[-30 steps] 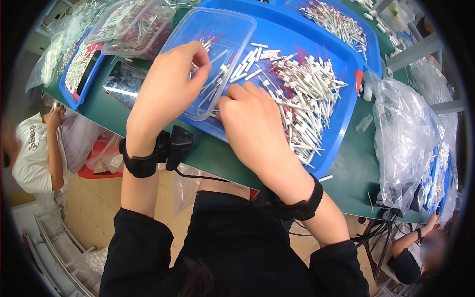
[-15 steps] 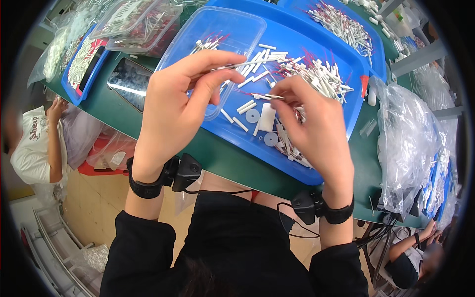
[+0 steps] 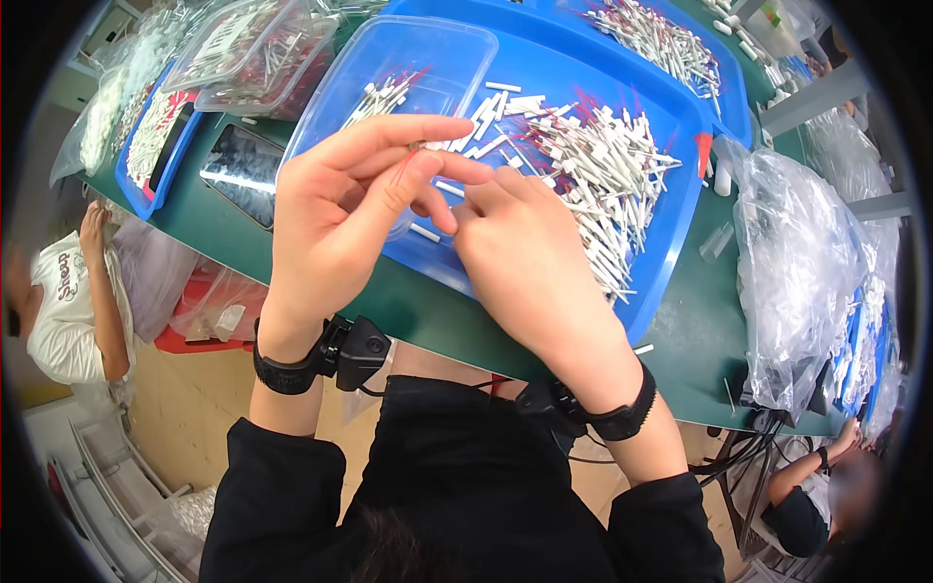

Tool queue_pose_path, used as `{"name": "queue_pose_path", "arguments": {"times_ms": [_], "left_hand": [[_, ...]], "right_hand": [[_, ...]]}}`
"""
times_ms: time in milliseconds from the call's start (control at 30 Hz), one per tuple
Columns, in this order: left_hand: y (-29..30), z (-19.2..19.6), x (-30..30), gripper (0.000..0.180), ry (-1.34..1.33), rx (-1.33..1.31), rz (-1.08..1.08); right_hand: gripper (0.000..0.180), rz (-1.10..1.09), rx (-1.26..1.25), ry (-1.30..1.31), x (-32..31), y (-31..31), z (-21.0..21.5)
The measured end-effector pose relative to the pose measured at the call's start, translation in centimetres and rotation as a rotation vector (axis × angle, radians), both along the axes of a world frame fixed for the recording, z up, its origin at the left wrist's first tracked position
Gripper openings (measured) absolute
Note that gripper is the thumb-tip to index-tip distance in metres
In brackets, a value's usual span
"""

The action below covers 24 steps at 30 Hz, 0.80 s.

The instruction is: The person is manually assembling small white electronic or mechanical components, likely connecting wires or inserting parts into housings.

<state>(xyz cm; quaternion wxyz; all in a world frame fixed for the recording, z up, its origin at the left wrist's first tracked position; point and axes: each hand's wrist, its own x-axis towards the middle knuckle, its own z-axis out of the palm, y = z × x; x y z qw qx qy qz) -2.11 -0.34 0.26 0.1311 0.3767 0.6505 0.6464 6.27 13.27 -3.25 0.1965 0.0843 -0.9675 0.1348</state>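
Note:
My left hand (image 3: 340, 209) is closed in a pinch over the clear plastic tub, its thumb and fingers on a thin wired piece (image 3: 416, 148) with a fine red wire trailing down. My right hand (image 3: 530, 257) is turned back-up, fingers curled, knuckles meeting the left fingertips; whatever it grips is hidden. Beneath both hands lies a blue tray (image 3: 671, 257) with a heap of thin white tubes with red wires (image 3: 617, 170). The clear plastic tub (image 3: 476, 78) sits at the tray's left end, holding a small bunch of wired white tubes (image 3: 381, 95).
A phone (image 3: 241, 173) and a small blue tray (image 3: 185, 146) lie to the left, beside stacked clear boxes (image 3: 262, 58). A second blue tray (image 3: 734, 107) stands behind. Plastic bags (image 3: 792, 272) and a grey metal post (image 3: 812, 102) are at the right. Other people sit on both sides.
My right hand has moved left and turned over, bringing its fingers against the left hand's. The left hand keeps its pinch, with its fingers curled differently. The head view has shifted slightly.

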Motion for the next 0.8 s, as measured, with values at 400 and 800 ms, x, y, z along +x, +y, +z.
{"name": "queue_pose_path", "arguments": {"times_ms": [400,800], "left_hand": [[-0.1,-0.6,0.6,0.029,-0.016,0.179,0.12],[0.9,-0.6,1.6,0.024,-0.032,0.214,0.122]], "right_hand": [[0.012,0.069,-1.139,-0.12,1.8,4.1,3.4],[0.01,0.143,-1.227,0.032,2.0,4.5,2.9]]}}
